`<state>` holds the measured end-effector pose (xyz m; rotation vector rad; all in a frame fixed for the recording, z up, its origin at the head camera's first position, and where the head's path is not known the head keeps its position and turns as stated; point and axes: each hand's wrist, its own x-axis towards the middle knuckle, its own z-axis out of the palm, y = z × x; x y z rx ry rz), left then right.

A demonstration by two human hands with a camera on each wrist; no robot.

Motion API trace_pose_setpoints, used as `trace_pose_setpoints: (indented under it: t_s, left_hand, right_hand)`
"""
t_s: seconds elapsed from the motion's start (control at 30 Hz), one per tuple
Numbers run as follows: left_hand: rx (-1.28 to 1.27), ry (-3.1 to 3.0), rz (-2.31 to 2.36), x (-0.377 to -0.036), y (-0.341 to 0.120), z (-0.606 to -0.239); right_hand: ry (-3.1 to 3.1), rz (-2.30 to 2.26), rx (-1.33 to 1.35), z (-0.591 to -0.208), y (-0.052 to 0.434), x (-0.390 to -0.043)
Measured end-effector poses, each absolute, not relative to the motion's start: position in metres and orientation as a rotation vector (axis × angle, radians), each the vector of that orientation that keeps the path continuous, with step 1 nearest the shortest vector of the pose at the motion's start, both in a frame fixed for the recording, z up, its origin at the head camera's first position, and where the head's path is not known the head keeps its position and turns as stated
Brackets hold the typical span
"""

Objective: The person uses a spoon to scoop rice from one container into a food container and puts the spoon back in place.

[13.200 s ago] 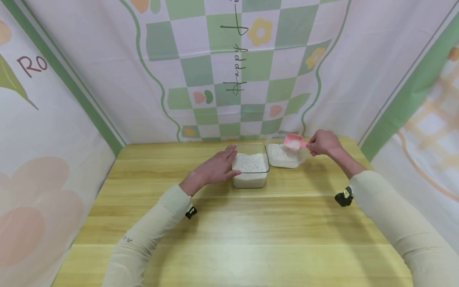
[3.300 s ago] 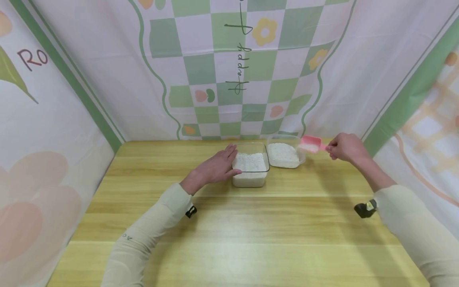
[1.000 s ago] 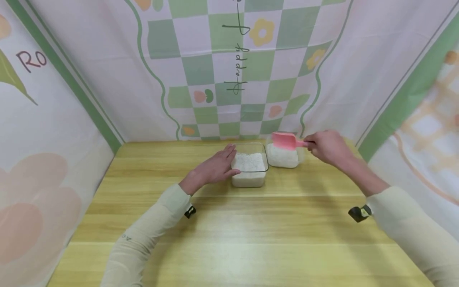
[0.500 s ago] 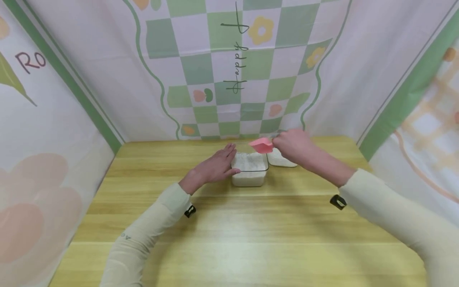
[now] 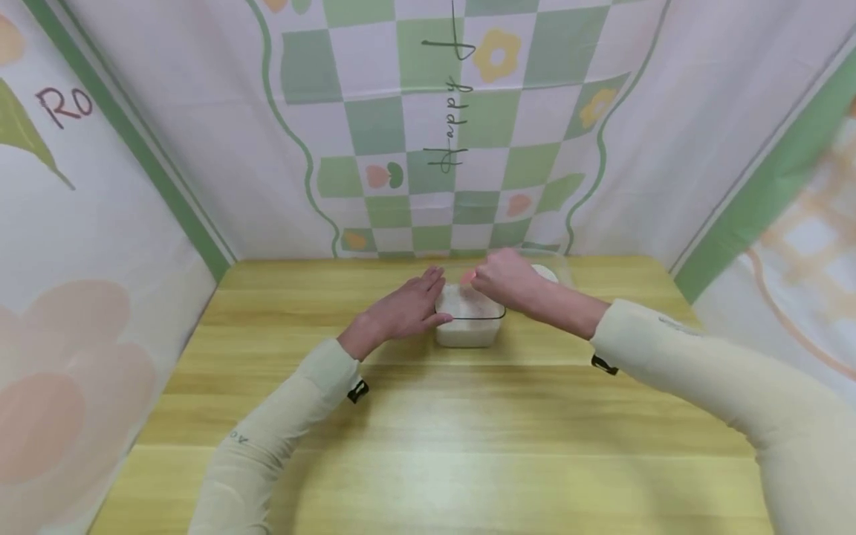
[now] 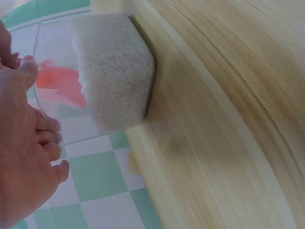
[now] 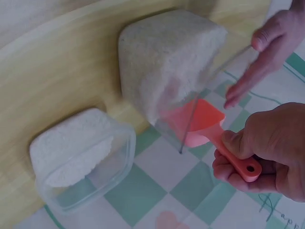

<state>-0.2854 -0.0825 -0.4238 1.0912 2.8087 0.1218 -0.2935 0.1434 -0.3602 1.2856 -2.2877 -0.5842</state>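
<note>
Now that the right hand (image 5: 510, 276) has swung left, its fingers gripping the pink scoop (image 7: 202, 124), the scoop sits over the glass container of white grains (image 5: 468, 323) instead of the plastic tub (image 7: 81, 157) at 1 o'clock, ready to tip. The left hand (image 5: 401, 312) steadies the glass with straight fingers on the counter (image 5: 428, 431).

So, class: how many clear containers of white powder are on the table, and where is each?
2. One container sits beside the left hand; the other container is on its far side, behind the right hand.
</note>
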Motion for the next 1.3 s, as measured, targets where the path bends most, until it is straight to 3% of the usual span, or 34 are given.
trace_pose_setpoints:
  t_s: [0.2,0.73,1.0,1.3]
  left_hand:
    - [1.11,2.801,0.108,-0.287,-0.08,-0.426]
    - [1.083,2.812,0.144,-0.286,-0.082,-0.423]
    - [1.077,2.798,0.161,-0.286,-0.081,-0.423]
    - [1.07,2.812,0.137,-0.287,-0.081,-0.425]
  right_hand:
    - [-2.376,-0.431,1.334,-0.367,0.142,-0.292]
    - [-3.088,-0.18,1.145,-0.336,0.149,-0.297]
    - [-3.298,0.249,1.097,-0.343,0.153,-0.309]
    - [-3.551,1.039,0.732,-0.359,0.154,-0.318]
